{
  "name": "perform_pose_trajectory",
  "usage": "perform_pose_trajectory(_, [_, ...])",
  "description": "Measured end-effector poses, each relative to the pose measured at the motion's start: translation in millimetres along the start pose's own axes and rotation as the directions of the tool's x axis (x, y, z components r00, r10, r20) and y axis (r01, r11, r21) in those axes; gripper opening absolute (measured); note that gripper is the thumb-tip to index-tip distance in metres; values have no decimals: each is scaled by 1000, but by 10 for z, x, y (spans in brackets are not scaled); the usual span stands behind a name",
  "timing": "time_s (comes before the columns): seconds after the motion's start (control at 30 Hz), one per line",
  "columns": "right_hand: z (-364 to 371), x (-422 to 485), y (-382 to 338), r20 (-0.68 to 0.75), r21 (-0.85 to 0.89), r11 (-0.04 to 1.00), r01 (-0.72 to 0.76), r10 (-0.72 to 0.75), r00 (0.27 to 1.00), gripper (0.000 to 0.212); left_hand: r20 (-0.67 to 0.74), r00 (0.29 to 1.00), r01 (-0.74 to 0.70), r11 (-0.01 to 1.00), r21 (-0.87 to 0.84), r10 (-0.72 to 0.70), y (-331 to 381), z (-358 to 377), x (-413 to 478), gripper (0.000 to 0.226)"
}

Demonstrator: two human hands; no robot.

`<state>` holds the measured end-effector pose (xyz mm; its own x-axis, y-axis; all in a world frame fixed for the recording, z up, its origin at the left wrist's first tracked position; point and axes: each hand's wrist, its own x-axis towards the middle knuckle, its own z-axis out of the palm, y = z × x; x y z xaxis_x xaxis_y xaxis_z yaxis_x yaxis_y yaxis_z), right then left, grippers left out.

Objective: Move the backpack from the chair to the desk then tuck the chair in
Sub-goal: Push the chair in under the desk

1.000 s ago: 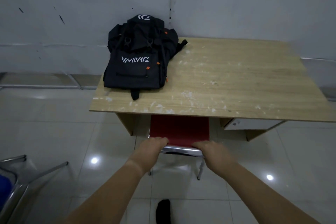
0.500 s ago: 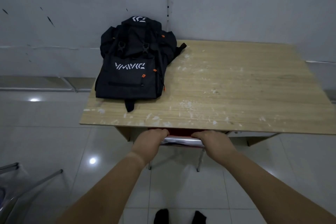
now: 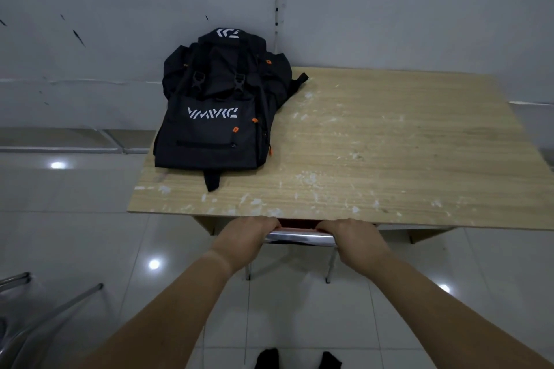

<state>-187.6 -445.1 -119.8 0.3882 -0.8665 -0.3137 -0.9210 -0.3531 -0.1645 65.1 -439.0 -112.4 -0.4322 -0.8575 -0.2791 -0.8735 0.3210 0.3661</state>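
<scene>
A black backpack (image 3: 217,108) with white lettering and orange tabs lies flat on the left part of the wooden desk (image 3: 374,153), its top against the wall. The chair (image 3: 299,237) sits under the desk's near edge; only its chrome top rail, a sliver of red and two thin legs show. My left hand (image 3: 244,238) grips the rail's left end and my right hand (image 3: 355,241) grips its right end, both right at the desk's edge.
Grey walls meet in a corner behind the desk. The floor is glossy white tile with light spots. A second chrome chair frame (image 3: 36,317) stands at the lower left. My two dark-socked feet (image 3: 296,359) show at the bottom edge.
The chair has slid forward under the desk: its red seat, plainly seen a second ago, is now almost fully hidden. Both hands moved forward with the rail to the desk's edge.
</scene>
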Motion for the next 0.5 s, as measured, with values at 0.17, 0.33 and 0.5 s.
perform_pose_trajectory(0.17, [0,-55,-89,-50,-69,993,-95,92,995,48,-7,998,67,998,6,-67,74,12,-25,35])
perform_pose_trajectory(0.33, [-8,-152,-219,-117,-33,973,-230,225,967,52,-26,994,108,992,60,-106,71,66,-63,28])
perform_pose_trajectory(0.5, [107,-516,-298,-179,189,932,-309,343,922,81,8,971,238,971,38,-238,-118,59,-329,62])
